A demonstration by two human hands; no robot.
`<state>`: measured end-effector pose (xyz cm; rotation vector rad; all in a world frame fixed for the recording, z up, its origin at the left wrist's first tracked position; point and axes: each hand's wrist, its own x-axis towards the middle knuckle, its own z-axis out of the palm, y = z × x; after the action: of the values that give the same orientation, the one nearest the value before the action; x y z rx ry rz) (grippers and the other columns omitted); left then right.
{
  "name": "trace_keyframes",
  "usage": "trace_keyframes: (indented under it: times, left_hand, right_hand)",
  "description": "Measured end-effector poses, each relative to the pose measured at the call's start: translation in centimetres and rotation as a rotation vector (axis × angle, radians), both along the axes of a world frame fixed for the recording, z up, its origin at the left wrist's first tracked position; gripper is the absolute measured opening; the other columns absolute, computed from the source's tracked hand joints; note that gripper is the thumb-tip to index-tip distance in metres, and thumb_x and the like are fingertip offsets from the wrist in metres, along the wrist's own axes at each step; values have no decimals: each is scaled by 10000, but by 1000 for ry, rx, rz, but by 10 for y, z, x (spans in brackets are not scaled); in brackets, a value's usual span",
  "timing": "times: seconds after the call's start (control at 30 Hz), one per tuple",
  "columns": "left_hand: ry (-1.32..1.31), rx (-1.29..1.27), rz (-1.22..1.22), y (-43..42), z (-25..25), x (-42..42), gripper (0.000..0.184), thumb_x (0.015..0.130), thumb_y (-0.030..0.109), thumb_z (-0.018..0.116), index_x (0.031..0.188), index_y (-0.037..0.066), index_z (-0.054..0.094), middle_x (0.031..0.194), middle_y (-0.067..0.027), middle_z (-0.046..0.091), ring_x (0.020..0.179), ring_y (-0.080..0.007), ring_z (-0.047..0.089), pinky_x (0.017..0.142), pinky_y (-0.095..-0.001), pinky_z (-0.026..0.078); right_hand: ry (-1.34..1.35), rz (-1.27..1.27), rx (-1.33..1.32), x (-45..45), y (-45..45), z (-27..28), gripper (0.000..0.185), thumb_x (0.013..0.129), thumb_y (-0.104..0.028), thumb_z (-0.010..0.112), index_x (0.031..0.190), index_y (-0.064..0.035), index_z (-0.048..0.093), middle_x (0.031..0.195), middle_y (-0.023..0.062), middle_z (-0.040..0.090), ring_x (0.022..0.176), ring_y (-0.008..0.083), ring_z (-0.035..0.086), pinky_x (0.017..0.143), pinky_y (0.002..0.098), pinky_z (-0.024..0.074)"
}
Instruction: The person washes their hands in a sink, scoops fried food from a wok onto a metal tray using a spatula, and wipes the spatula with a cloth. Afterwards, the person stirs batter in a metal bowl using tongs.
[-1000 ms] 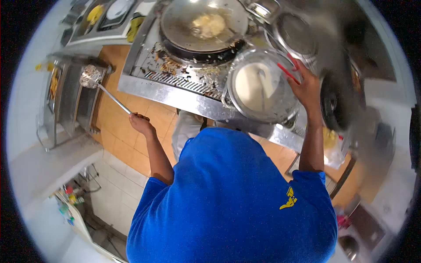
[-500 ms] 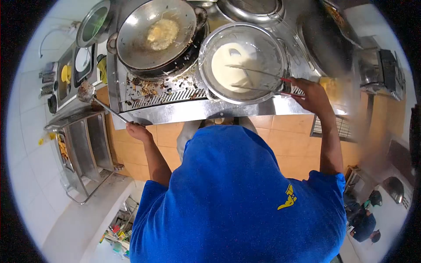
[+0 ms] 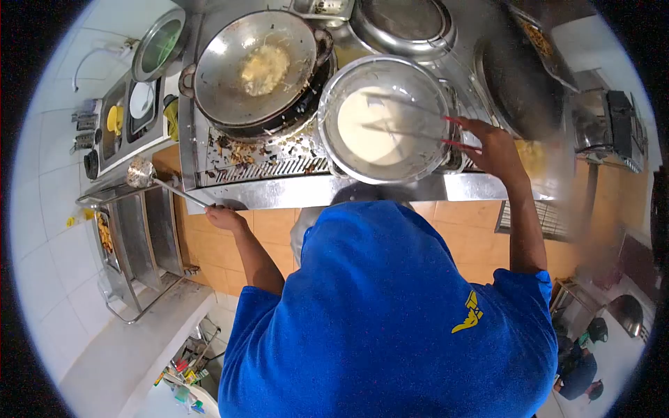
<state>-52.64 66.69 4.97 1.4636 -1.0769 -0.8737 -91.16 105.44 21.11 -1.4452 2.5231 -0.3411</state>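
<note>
My left hand (image 3: 224, 217) is closed round the handle of a long metal ladle (image 3: 141, 173), whose stained head hangs off to the left of the stove. My right hand (image 3: 493, 150) grips tongs (image 3: 461, 134) by their red handles. The tongs' metal arms reach over a steel bowl (image 3: 431, 164) and into the pale batter (image 3: 373, 129) inside it; their tips are blurred. Left of the bowl, a two-handled wok (image 3: 226, 104) on the stove holds a light golden frying piece (image 3: 265, 70).
Food scraps (image 3: 237, 150) litter the stove top beside a slotted grate. Behind the bowl sits a lidded steel pot (image 3: 404, 24). A dark pan (image 3: 519, 83) stands right. Sinks (image 3: 115, 125) and a metal rack (image 3: 132, 230) are left. A person (image 3: 578, 369) is at lower right.
Since the earliest frame, the view has turned and the tongs have moved from the bowl's right edge into the batter. The ladle remains held at the left.
</note>
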Motion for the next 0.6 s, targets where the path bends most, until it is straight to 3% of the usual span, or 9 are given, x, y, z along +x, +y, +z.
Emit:
trace_keyframes:
  times: [0.1,0.27,0.37,0.47,0.6]
  left_hand:
    - [21,-19,43,-2,-4,-4,315,882,334,330,746,55,383,587,10,333,501,-100,312,420,-238,264]
    - [-13,-64,36,3,-8,-3,330,877,339,337,738,46,395,601,5,341,513,-106,312,435,-248,268]
    - [15,15,64,2,-7,-4,309,870,317,341,726,49,394,595,9,331,511,-107,301,433,-250,262]
    - [-207,-126,-14,-2,-17,3,277,860,291,343,710,60,378,588,13,321,510,-102,291,432,-245,253]
    - [-60,-64,-16,-7,-26,10,263,855,279,338,694,72,361,581,16,312,503,-97,284,425,-241,243]
  right_hand:
    - [-62,79,58,-1,-1,5,464,702,-251,627,1128,-119,499,1033,127,565,899,291,563,756,381,463]
    - [-137,67,116,-2,-12,-22,447,680,-256,647,1084,-104,531,951,135,594,805,293,585,701,388,472]
    - [-175,46,85,-5,-14,-27,380,657,-207,659,1007,-84,581,980,112,593,858,291,571,759,368,452]
    - [-194,28,154,-4,-14,-23,349,662,-226,658,973,-80,598,919,91,613,816,279,581,721,364,458]
    - [-200,30,122,-2,-10,-21,338,673,-237,644,972,-87,601,848,96,623,783,280,587,683,372,466]
